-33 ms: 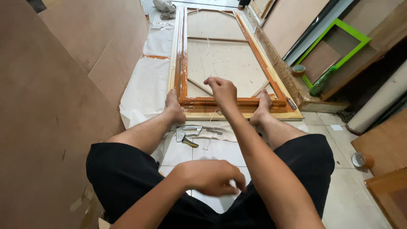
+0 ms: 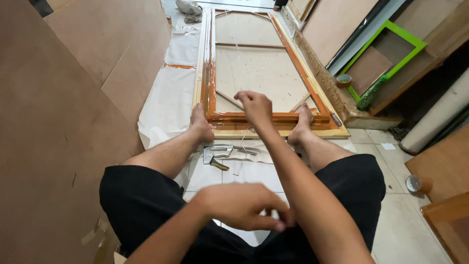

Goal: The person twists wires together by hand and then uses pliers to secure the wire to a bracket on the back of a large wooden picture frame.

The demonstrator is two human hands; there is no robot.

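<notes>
I sit on the floor with both legs stretched out, my feet braced against the near end of a long wooden frame (image 2: 254,119) wrapped in glossy orange-brown film. My right hand (image 2: 254,105) reaches forward and rests on the frame's near rail, fingers curled over its inner edge. My left hand (image 2: 239,205) hovers over my lap with thumb and fingertips pinched together; whatever is between them is too small to make out. A thin pale strand (image 2: 243,139) runs from the rail towards me.
A metal hand tool (image 2: 217,152) with a yellow-black handle lies between my shins on white sheeting (image 2: 168,102). Large brown boards (image 2: 58,98) stand at the left. At the right are a green frame (image 2: 391,49), a tape roll (image 2: 345,79), a white roll (image 2: 435,122) and a small tin (image 2: 413,183).
</notes>
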